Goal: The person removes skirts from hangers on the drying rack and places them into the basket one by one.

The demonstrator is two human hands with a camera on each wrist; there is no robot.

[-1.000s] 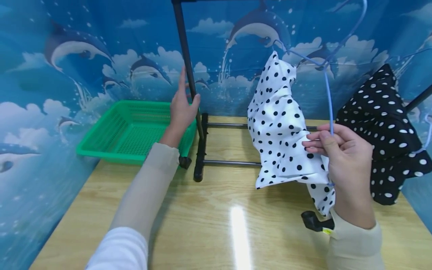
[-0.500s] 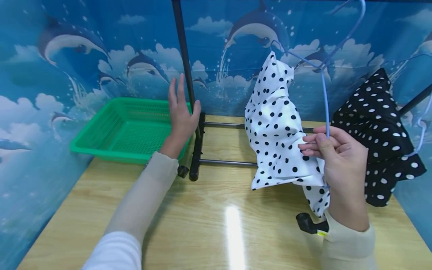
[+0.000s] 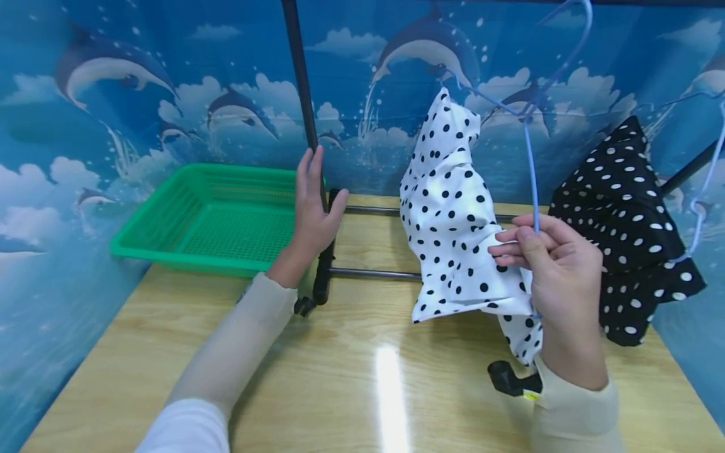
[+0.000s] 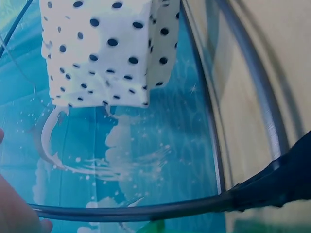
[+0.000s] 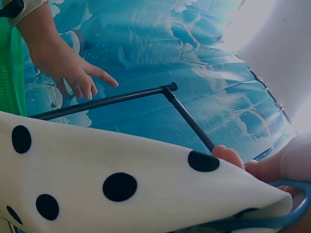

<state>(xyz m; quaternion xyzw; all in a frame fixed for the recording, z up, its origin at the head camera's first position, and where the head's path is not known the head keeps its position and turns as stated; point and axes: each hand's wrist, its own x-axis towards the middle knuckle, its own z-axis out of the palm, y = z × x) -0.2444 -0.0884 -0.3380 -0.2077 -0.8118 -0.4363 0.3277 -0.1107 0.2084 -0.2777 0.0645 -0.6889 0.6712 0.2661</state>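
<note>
The left hand [image 3: 313, 211] is raised with fingers straight and relaxed, palm turned toward the upright black rack pole [image 3: 303, 100], thumb beside the pole's lower part; whether it touches the pole cannot be told. The right hand [image 3: 552, 277] is held up, thumb and fingers pinching the blue wire hanger [image 3: 529, 163] and the white polka-dot cloth [image 3: 453, 220] draped on it. Since a second ago the left hand has slid lower down the pole, while the right keeps its pinch. The cloth hangs above the tabletop [image 3: 362, 377], between the green basket [image 3: 209, 220] and the black polka-dot cloth [image 3: 629, 233].
</note>
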